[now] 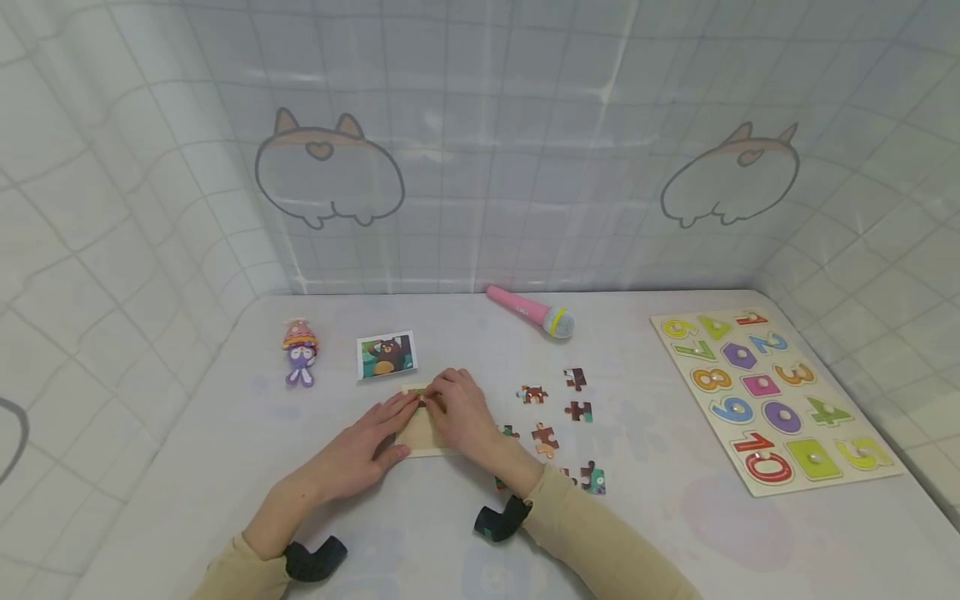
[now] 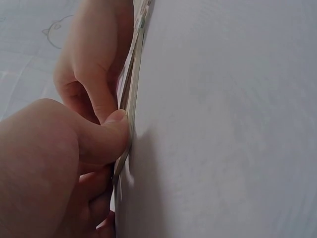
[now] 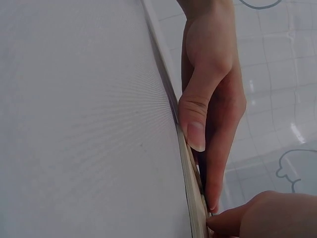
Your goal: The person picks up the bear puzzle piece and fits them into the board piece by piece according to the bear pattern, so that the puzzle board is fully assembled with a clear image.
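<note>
A small pale wooden puzzle board (image 1: 422,437) lies flat on the table between my hands. Along its top edge shows a green and brown jigsaw piece (image 1: 422,403), partly covered by fingers. My right hand (image 1: 461,410) reaches over the board's right side and pinches this piece with bent fingers. From the left, my left hand (image 1: 369,446) rests its extended fingertips on the board's upper left corner; the left thumb (image 3: 197,134) lies at the board's near-left edge. In the left wrist view the board (image 2: 132,99) is seen edge-on, with both hands against it.
Several loose jigsaw pieces (image 1: 545,439) lie right of the board, some partly behind the right forearm. Behind the board is a bear picture card (image 1: 387,354), with a purple doll (image 1: 301,354) to its left. A pink microphone (image 1: 528,310) and a wooden number board (image 1: 780,400) lie farther off.
</note>
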{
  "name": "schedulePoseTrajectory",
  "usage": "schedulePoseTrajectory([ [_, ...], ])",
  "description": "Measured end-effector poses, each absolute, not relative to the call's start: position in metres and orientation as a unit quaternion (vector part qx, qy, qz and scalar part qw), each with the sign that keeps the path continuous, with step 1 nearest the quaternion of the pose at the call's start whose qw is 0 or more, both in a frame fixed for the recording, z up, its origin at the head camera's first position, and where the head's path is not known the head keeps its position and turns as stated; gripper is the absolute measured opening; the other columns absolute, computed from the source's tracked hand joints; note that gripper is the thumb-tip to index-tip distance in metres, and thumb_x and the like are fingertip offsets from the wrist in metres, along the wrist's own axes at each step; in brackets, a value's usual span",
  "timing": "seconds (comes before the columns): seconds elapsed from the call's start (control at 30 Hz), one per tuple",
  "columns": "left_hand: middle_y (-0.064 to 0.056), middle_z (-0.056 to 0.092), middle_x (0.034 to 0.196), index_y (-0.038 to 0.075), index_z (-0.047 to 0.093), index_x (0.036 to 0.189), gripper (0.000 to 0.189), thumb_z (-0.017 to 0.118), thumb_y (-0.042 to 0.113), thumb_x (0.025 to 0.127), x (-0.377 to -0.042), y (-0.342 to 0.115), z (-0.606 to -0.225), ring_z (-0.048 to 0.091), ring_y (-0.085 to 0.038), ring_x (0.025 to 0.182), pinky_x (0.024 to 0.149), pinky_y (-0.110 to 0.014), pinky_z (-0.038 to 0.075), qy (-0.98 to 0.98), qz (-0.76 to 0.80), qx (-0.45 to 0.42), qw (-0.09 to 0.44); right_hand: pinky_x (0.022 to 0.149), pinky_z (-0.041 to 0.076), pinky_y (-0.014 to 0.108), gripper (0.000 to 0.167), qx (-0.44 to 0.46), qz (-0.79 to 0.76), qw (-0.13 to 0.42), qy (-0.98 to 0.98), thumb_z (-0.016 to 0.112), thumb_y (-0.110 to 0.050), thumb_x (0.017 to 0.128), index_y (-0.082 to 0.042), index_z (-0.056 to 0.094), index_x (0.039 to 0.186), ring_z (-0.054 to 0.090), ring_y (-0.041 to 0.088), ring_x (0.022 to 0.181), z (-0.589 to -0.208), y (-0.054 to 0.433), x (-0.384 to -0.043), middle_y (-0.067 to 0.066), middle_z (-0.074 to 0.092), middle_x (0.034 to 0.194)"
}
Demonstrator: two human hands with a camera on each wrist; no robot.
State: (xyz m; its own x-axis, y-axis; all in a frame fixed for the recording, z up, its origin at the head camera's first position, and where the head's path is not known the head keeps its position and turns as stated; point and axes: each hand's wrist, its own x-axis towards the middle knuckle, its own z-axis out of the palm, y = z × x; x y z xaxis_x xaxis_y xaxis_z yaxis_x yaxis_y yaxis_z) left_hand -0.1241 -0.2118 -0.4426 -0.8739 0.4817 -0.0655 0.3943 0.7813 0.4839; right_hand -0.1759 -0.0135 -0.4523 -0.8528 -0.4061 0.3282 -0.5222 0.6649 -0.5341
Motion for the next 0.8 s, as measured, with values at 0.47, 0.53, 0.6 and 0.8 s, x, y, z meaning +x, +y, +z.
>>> schedulePoseTrajectory([
  [0.47, 0.0, 0.022, 0.166, 0.014, 0.027, 0.159, 0.067, 0.057, 0.03, 0.101, -0.123, -0.21, -0.441, 0.017, -0.028, 0.154, 0.124, -0.052, 0.016, 0.936, 0.242, 0.234, 0.098, 0.097, 0.052, 0.037, 0.023, 0.253, 0.349, 0.038, -0.902, 0.068, -0.009, 0.092, -0.004, 0.068, 0.115, 0.06, 0.023, 0.112, -0.438, 0.023, -0.16, 0.007, 0.068, 0.115],
  [0.53, -0.001, 0.023, 0.166, 0.013, 0.027, 0.159, 0.067, 0.058, 0.029, 0.101, -0.122, -0.21, -0.441, 0.017, -0.028, 0.154, 0.124, -0.052, 0.016, 0.936, 0.242, 0.236, 0.097, 0.096, 0.052, 0.039, 0.024, 0.253, 0.356, 0.035, -0.899, 0.068, -0.01, 0.093, -0.004, 0.068, 0.116, 0.06, 0.023, 0.112, -0.437, 0.035, -0.158, 0.007, 0.068, 0.115],
  [0.6, -0.001, 0.022, 0.166, 0.013, 0.027, 0.159, 0.068, 0.058, 0.028, 0.101, -0.122, -0.209, -0.441, 0.016, -0.028, 0.154, 0.124, -0.052, 0.016, 0.936, 0.242, 0.237, 0.096, 0.095, 0.052, 0.042, 0.024, 0.25, 0.371, 0.034, -0.894, 0.069, -0.01, 0.093, -0.003, 0.068, 0.116, 0.06, 0.024, 0.112, -0.435, 0.047, -0.157, 0.008, 0.068, 0.116],
  [0.8, -0.002, 0.022, 0.166, 0.011, 0.027, 0.158, 0.068, 0.058, 0.028, 0.101, -0.121, -0.209, -0.441, 0.017, -0.028, 0.154, 0.124, -0.051, 0.015, 0.938, 0.238, 0.239, 0.085, 0.089, 0.054, 0.042, 0.028, 0.22, 0.393, 0.047, -0.892, 0.071, -0.012, 0.092, -0.004, 0.067, 0.119, 0.06, 0.023, 0.108, -0.432, 0.08, -0.158, 0.007, 0.068, 0.116],
])
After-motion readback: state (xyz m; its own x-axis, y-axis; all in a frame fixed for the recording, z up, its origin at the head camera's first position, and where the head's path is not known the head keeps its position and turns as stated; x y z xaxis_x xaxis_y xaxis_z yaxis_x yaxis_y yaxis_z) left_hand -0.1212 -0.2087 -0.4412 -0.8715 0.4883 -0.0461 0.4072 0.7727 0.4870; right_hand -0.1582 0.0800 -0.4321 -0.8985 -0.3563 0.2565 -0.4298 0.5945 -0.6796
